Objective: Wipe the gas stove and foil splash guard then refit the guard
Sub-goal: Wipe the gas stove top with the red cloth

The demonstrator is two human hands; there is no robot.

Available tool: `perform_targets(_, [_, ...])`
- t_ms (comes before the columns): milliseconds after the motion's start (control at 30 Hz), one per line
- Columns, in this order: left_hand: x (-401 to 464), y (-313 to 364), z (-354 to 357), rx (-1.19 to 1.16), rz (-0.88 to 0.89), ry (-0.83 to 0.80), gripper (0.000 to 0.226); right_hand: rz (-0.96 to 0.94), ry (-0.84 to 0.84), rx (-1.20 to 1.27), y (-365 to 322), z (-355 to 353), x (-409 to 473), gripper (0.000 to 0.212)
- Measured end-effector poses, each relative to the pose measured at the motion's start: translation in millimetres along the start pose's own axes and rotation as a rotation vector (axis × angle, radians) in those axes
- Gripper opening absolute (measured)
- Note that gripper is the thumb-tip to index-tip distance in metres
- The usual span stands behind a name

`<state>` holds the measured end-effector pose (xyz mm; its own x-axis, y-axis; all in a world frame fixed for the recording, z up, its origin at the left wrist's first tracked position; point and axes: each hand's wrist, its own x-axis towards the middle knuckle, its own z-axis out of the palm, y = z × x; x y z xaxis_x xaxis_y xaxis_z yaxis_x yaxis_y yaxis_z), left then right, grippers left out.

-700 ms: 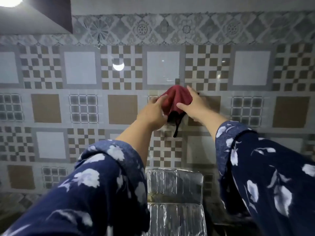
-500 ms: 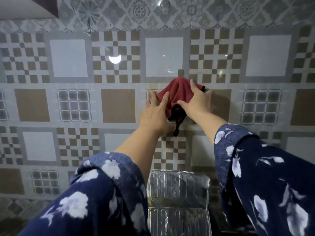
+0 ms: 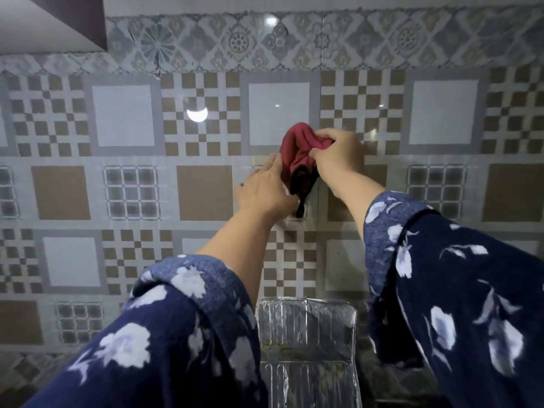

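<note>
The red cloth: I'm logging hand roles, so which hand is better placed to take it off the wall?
Probably the right hand: its fingers already pinch the red cloth near its top, while the left hand only rests flat beside it.

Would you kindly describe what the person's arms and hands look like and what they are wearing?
Both arms wear loose dark navy sleeves printed with pale white-blue flowers and leaves. The left sleeve and the right sleeve are pushed back, leaving the forearms bare. The left hand and right hand are bare: no gloves, and no rings, watch or bracelets that I can see.
</note>
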<state>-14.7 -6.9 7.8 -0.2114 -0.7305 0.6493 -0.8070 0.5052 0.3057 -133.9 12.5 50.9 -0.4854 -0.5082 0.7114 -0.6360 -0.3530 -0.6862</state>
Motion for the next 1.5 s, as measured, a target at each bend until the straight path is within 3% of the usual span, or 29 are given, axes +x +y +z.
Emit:
perform_targets(133, [-24,18,-8,-0.080,0.098,-0.016,0.059,0.027,-0.050,-0.031,-2,-35,-16,0.031])
perform_targets(300, [-91,57,-11,-0.078,0.153,-0.172,0.068,0.186,-0.111,-0.023,10,-104,-64,0.035])
perform_targets(400, [-142,90,-8,-0.197,0.191,-0.284,0.059,0.269,-0.139,-0.046,20,-149,-104,0.033])
perform_targets(533, [-209,129,5,-0.249,0.168,-0.435,0.048,0.355,-0.180,-0.152,39,-207,-154,0.035])
perform_targets(667, [-275,149,27,-0.270,0.144,-0.571,0.056,0.404,-0.236,-0.212,62,-253,-194,0.032])
perform_targets(900, [-368,170,39,-0.217,0.104,-0.643,0.041,0.456,-0.297,-0.207,74,-317,-258,0.023])
perform_targets(1200, [-458,196,6,-0.059,-0.052,-0.664,0.053,0.376,-0.609,-0.435,47,-375,-337,0.019])
perform_targets(1333, [-490,205,-4,-0.063,-0.046,-0.662,0.046,0.338,-0.667,-0.485,51,-387,-382,0.061])
perform_targets(1400, [-501,207,-5,-0.048,-0.051,-0.681,0.046,0.297,-0.645,-0.465,54,-390,-401,0.071])
perform_targets(1500, [-509,208,-7,-0.051,-0.066,-0.680,0.046,0.142,-0.673,-0.555,57,-392,-419,0.051])
